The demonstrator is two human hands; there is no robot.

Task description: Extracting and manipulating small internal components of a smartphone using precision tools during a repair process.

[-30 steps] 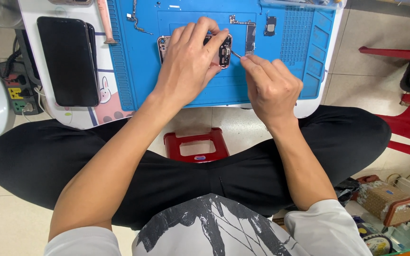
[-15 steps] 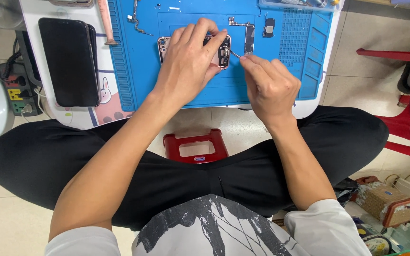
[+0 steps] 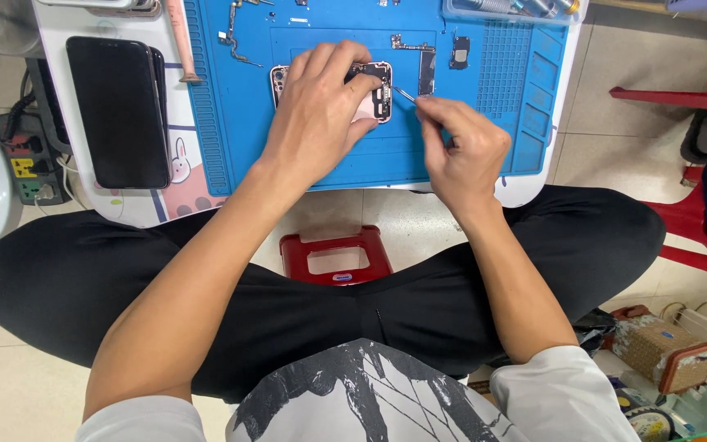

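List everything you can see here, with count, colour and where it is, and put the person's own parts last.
opened phone body: one, pinkish, on the mat under the left hand
thin metal tool: one, silver, tip at the phone body
work mat: one, blue, on the small table
loose phone parts: several, dark, along the mat's top
black phone: one, lying left of the mat
table: one, white
stool: one, red, below the table
power strip: one, far left on the floor
left hand: on the phone body
right hand: pinching the tool
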